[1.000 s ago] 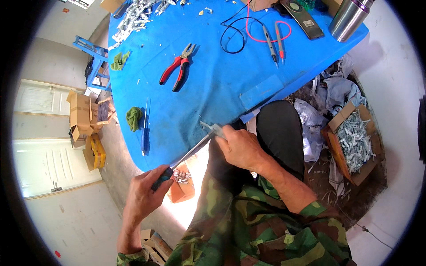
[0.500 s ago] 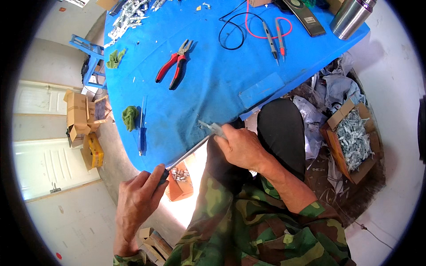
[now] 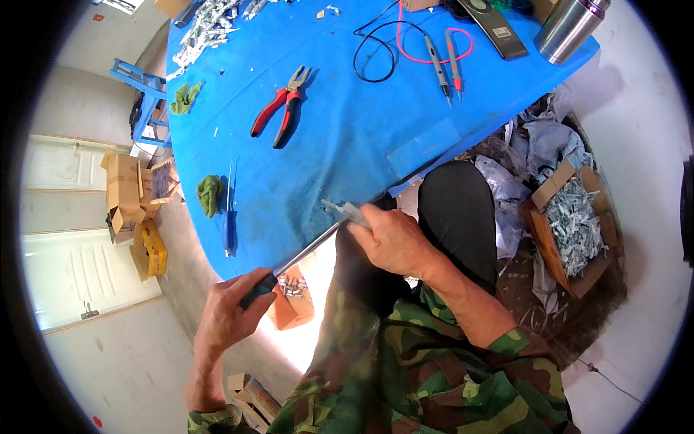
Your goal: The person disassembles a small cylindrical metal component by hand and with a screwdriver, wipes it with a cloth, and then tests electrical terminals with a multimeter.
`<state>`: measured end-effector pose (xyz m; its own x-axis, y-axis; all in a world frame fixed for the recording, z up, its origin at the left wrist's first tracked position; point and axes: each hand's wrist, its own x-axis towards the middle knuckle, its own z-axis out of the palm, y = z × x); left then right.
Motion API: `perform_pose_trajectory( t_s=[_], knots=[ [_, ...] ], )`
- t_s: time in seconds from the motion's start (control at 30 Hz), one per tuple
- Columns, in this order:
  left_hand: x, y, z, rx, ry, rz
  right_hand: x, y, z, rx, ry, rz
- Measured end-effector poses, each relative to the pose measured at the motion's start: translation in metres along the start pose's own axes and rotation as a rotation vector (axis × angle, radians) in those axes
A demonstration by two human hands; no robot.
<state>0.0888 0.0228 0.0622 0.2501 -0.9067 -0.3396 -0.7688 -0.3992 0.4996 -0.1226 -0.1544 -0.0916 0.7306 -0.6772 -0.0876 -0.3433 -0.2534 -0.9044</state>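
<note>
My left hand [image 3: 225, 315] is closed around the dark handle of a screwdriver [image 3: 309, 250], with thumb and fingers on either side of it. Its long metal shaft slants up and right across the table's near edge to my right hand [image 3: 400, 242]. There, thumb and fingers pinch a small pale grey, translucent plastic piece [image 3: 349, 210] with a thin end sticking out to the left. The shaft's tip meets the piece by my right fingers; exactly how they join is hidden. Both hands are above my lap at the edge of the blue-covered table [image 3: 347, 137].
Red-handled pliers [image 3: 282, 107], a blue screwdriver [image 3: 230, 228], green cloths [image 3: 210, 195], test probes [image 3: 439, 72] and a steel flask [image 3: 572, 30] lie or stand on the table. A carton of small pale parts [image 3: 575, 228] is at right; another small box [image 3: 293, 307] sits below.
My left fingers have shifted and loosened around the screwdriver handle, so more of it shows. My right hand stays in place with the plastic piece.
</note>
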Motion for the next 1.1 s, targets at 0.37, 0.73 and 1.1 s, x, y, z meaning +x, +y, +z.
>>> perform_pose_trajectory(
  t_s=[0.37, 0.73, 1.1],
  knots=[
    [-0.006, 0.016, -0.001, 0.394, 0.122, 0.165, 0.002, 0.004, 0.0, 0.094, -0.017, 0.039],
    [0.005, -0.009, 0.002, 0.039, 0.054, 0.088, 0.003, 0.004, -0.007, 0.176, -0.086, 0.058],
    [0.013, -0.039, 0.033, -0.173, -0.016, -0.011, 0.008, 0.014, -0.005, 0.429, -0.181, 0.088]
  ],
)
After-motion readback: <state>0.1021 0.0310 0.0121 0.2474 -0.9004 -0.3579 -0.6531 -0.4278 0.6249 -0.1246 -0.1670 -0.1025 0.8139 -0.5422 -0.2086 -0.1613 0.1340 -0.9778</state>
